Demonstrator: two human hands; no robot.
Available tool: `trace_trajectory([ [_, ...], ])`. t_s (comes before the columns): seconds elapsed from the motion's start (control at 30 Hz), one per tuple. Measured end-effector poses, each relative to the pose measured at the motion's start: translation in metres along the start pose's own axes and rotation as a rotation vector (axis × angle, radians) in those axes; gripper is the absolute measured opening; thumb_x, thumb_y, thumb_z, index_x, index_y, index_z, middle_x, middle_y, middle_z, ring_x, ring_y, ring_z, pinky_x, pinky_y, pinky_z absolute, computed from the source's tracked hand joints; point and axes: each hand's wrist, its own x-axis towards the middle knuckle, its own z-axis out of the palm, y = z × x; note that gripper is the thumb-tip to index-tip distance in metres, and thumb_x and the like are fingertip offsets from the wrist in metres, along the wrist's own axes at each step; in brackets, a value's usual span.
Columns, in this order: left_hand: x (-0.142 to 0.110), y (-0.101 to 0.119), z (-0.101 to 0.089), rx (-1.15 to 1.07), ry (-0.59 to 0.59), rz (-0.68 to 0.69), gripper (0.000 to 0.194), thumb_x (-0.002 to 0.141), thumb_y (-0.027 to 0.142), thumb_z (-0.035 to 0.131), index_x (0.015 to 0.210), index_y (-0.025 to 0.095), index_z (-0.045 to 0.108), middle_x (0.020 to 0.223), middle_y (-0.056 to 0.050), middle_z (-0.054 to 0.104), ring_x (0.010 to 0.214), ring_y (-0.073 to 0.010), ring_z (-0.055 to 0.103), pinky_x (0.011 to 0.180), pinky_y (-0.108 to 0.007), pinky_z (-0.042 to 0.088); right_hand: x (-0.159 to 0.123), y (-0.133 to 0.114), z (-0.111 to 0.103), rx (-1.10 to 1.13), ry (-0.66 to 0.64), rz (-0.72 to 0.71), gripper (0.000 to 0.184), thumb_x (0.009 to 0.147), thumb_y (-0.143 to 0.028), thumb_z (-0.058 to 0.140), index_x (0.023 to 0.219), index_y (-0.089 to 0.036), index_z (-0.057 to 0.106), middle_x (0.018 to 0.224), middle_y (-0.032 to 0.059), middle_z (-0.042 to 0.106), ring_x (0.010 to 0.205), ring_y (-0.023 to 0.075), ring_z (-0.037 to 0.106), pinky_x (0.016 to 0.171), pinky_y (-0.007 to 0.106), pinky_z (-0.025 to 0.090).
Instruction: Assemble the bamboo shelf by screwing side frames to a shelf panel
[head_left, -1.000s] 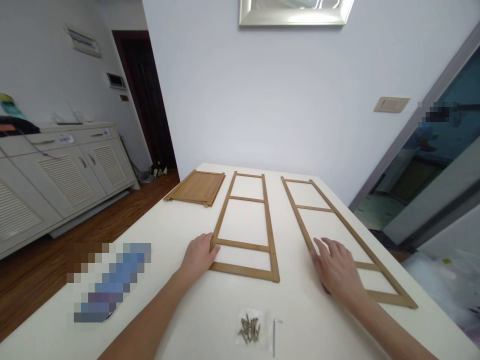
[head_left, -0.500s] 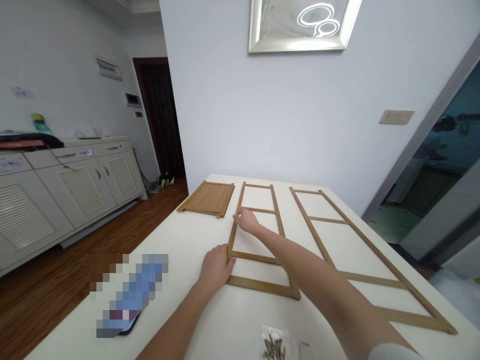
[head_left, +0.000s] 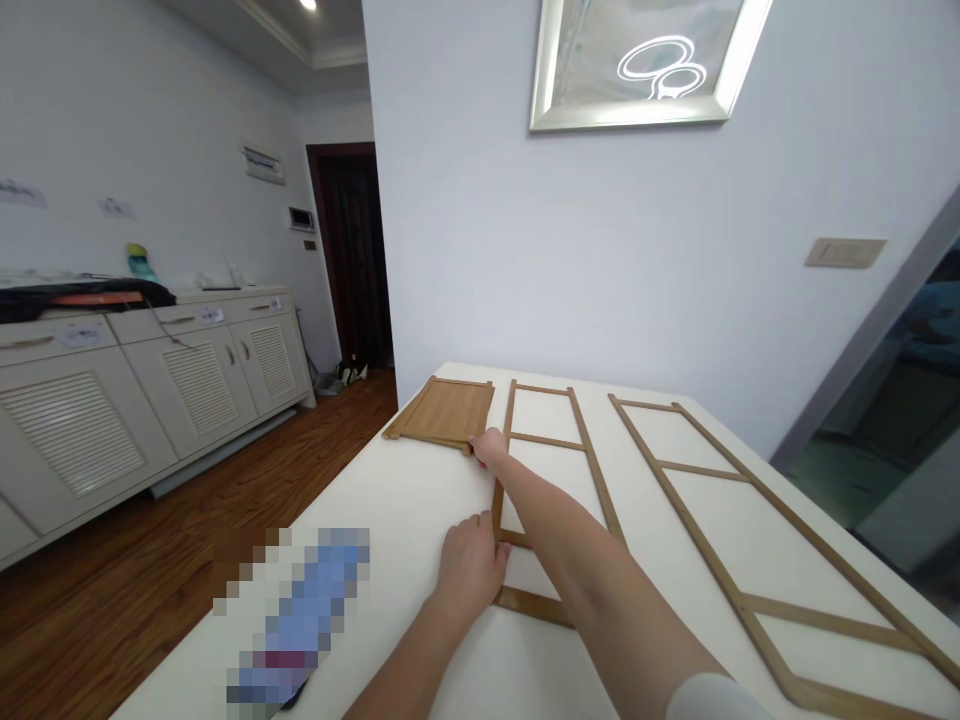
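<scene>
My left hand (head_left: 471, 565) is closed around the near left rail of a ladder-like wooden frame (head_left: 592, 470), which lies flat on the white table. Farther forward, my right hand (head_left: 492, 450) pinches the near right corner of the flat wooden panels (head_left: 446, 408), which look stacked. These panels rest on the table left of the frame. My right forearm crosses over the frame and hides part of its near end. To the right lies a second, larger wooden frame (head_left: 709, 540), untouched, with its near right corner cut off by the picture edge.
A pixelated blue object (head_left: 307, 620) lies at the left part of the white table (head_left: 405, 500). Behind the table stands a wall with a framed picture (head_left: 645, 65). White cabinets (head_left: 202, 370) line the left side, and a doorway (head_left: 885, 380) opens at right.
My right hand has moved from the frame's left rail to the panel corner. The left hand keeps its hold. The view has shifted, and the bag of screws has left the picture.
</scene>
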Motion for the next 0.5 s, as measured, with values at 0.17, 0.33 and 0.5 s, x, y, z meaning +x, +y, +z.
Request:
trace_trajectory([
  [0.17, 0.0, 0.0, -0.001, -0.01, 0.0, 0.006, 0.026, 0.09, 0.031, 0.048, 0.107, 0.014, 0.057, 0.105, -0.013, 0.067, 0.101, -0.0283, 0.062, 0.087, -0.038, 0.041, 0.0, -0.004, -0.011, 0.309, -0.096, 0.154, 0.037, 0.093, -0.036, 0.059, 0.125, -0.017, 0.056, 0.125, 0.0095, 0.058, 0.106, 0.0218, 0.061, 0.088, 0.044, 0.054],
  [0.33, 0.0, -0.001, 0.0, -0.007, 0.004, 0.01, 0.026, 0.09, 0.032, 0.049, 0.107, 0.014, 0.057, 0.106, -0.013, 0.067, 0.101, -0.0282, 0.061, 0.088, -0.038, 0.041, -0.012, -0.004, -0.037, 0.633, -0.155, 0.148, 0.037, 0.093, -0.036, 0.059, 0.125, -0.017, 0.056, 0.124, 0.0096, 0.059, 0.105, 0.0221, 0.062, 0.088, 0.043, 0.054],
  [0.5, 0.0, -0.005, 0.006, -0.009, 0.015, 0.012, 0.028, 0.09, 0.034, 0.048, 0.11, 0.015, 0.057, 0.106, -0.013, 0.067, 0.103, -0.0268, 0.062, 0.089, -0.036, 0.041, -0.032, 0.008, -0.083, 0.846, -0.116, 0.099, 0.037, 0.093, -0.036, 0.059, 0.125, -0.017, 0.056, 0.124, 0.0093, 0.059, 0.104, 0.0218, 0.062, 0.087, 0.043, 0.054],
])
